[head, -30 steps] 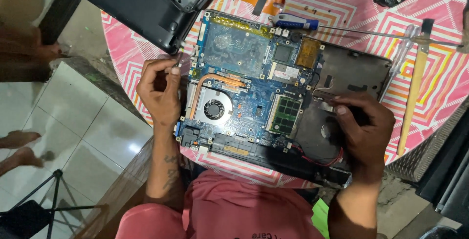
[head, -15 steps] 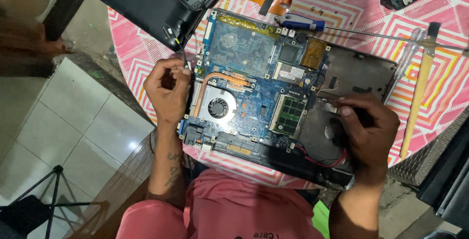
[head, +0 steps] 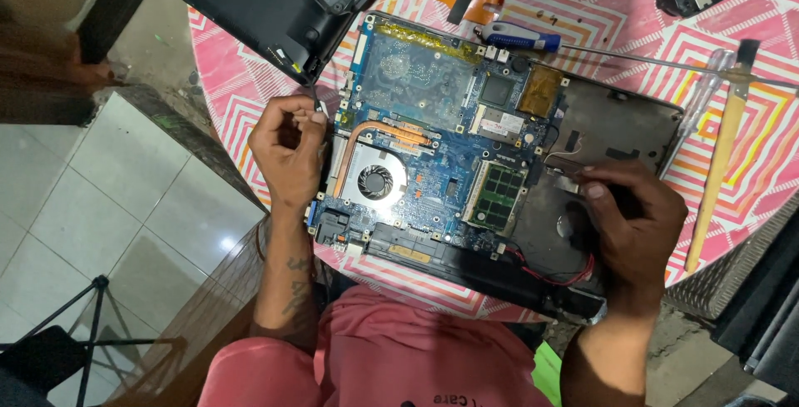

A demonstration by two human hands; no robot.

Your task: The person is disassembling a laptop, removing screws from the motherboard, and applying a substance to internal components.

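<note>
**Two hands on an open laptop**

The left hand (head: pixel 289 147) pinches something tiny at the laptop board's (head: pixel 433 149) edge, perhaps a wire. The right hand (head: pixel 634 224) presses the dark case (head: pixel 616 124), steadying it. Farther off lies a screwdriver (head: pixel 520 38).

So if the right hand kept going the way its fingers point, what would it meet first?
The right hand points up-left across the open black plastic laptop base. First in line looks to be the small grey metal bracket at its fingertips, then the blue circuit board; depth is unclear.
</note>
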